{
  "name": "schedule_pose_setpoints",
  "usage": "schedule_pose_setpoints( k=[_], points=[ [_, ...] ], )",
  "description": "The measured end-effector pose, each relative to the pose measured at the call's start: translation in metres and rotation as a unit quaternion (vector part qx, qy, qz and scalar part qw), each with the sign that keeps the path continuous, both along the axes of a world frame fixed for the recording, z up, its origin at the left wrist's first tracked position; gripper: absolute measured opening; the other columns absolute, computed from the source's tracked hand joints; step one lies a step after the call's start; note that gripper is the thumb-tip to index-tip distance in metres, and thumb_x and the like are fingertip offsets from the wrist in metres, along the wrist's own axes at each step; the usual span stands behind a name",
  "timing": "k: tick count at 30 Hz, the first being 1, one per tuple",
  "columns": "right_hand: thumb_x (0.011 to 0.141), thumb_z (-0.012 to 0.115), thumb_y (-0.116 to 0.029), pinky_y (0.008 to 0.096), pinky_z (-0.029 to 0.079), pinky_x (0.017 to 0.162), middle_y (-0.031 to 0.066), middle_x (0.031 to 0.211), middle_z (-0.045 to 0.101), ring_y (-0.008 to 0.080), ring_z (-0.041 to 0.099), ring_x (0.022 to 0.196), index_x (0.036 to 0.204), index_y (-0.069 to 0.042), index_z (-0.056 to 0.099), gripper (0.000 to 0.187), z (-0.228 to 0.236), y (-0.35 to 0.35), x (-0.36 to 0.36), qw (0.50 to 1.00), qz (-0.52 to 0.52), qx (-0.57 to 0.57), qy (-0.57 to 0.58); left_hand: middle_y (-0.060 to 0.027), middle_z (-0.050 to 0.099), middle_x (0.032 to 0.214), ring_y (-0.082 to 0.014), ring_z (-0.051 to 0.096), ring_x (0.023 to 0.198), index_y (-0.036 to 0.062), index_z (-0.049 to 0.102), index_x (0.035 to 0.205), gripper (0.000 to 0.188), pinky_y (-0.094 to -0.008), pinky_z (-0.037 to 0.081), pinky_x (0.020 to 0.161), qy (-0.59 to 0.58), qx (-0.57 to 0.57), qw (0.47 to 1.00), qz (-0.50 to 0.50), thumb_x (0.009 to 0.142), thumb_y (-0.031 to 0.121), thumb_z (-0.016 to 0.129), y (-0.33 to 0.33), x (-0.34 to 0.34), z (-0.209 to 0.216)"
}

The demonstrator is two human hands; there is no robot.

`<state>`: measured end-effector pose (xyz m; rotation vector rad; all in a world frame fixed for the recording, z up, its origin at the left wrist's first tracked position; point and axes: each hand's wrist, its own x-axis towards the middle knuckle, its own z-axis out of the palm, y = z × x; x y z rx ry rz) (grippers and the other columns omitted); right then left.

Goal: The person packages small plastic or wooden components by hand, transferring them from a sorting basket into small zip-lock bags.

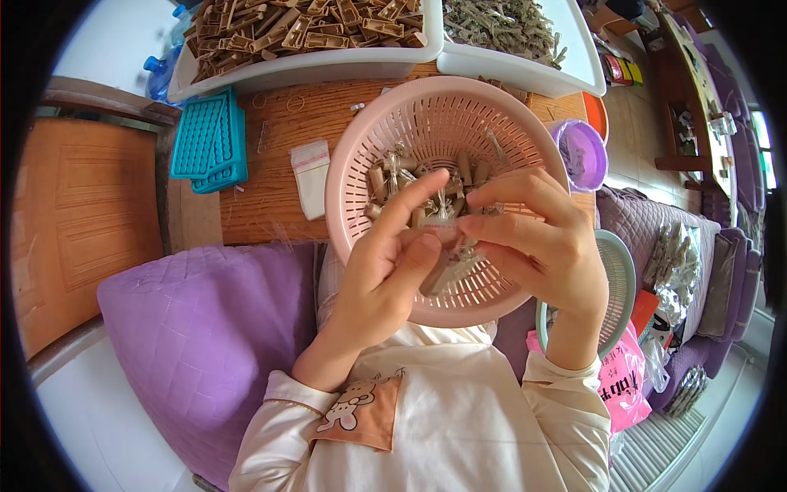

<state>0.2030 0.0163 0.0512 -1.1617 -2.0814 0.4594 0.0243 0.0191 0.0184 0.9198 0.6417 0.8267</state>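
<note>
both hands, left hand [385,271] and right hand [537,246], pinch a small clip [447,266] over a pink basket [352,164] on the wooden table [279,135].

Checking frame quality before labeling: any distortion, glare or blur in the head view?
Head view: strong fisheye, black corners, the table edge bends; even daylight, soft shadows, the white trays near blown out; both hands, left and right, look sharp over the pink basket; the small piece between them is hard to make out.
</note>
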Motion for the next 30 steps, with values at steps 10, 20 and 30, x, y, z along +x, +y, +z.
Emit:
schedule_pose_setpoints(
  k=[10, 20, 30],
  points=[
    [0.055, 0.071, -0.006, 0.0328, 0.046, 0.068, 0.0092, 0.099, 0.054, 0.0253, 0.054, 0.082, 0.077, -0.007, 0.064, 0.024, -0.005, -0.004, -0.003, 0.998, 0.04, -0.048, 0.008, -0.0154, 0.057, 0.105, -0.0137, 0.054, 0.099, -0.0003, 0.028, 0.13, 0.041, -0.0249, 0.039, 0.087, -0.001, 0.05, 0.999, 0.008, 0.092, 0.009, 0.039, 0.007, 0.003, -0.006],
    [0.077, 0.064, -0.022, 0.0288, 0.045, 0.08, 0.0114, 0.106, 0.057, 0.0166, 0.055, 0.092, 0.121, 0.0, 0.045, 0.053, -0.04, -0.025, -0.017, 0.889, -0.088, -0.269, 0.359, -0.021, 0.054, 0.111, -0.0216, 0.054, 0.102, -0.0021, 0.029, 0.127, 0.045, -0.0331, 0.04, 0.092, -0.032, 0.055, 0.997, 0.053, 0.091, 0.019, 0.044, 0.006, 0.003, -0.013],
    [0.085, 0.054, -0.012, 0.0232, 0.04, 0.05, 0.0084, 0.064, 0.057, 0.0063, 0.048, 0.057, 0.101, 0.002, 0.059, 0.022, -0.036, -0.026, -0.036, 0.897, -0.175, -0.319, 0.252, -0.0141, 0.053, 0.115, -0.0161, 0.051, 0.1, 0.003, 0.043, 0.121, 0.032, -0.0265, 0.04, 0.086, 0.064, 0.108, 0.985, 0.116, 0.09, 0.01, 0.045, 0.004, 0.005, -0.012]
  ],
)
